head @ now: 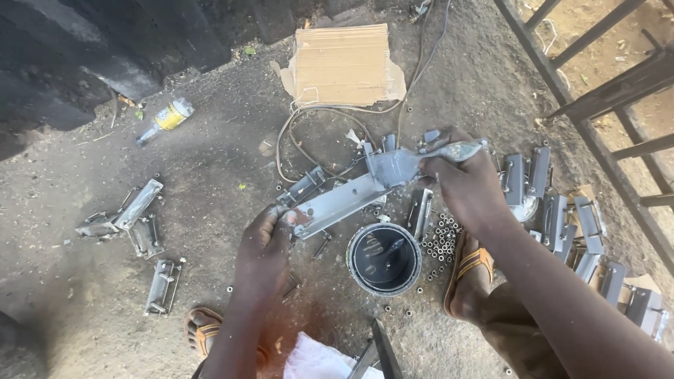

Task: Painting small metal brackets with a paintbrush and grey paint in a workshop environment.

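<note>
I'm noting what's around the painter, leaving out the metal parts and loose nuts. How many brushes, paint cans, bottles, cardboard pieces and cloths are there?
Brush, in the right hand: 1
Paint can: 1
Bottle: 1
Cardboard: 1
White cloth: 1
Total: 5
The left hand holds a metal bracket, not counted.

Rough outdoor metal workshop, work done on ground. Bare dirt floor [210,231], dark and stained. Grey metal brackets [562,210] lie in batches right of right hand [463,186], more brackets [126,217] left of left hand [263,253]. Paint tin [383,258] between hands, loose nuts [441,242] beside it. Cardboard sheet [344,64], cable [309,126], discarded bottle [165,119] beyond hands. Metal railing [604,91] at far right.
</note>
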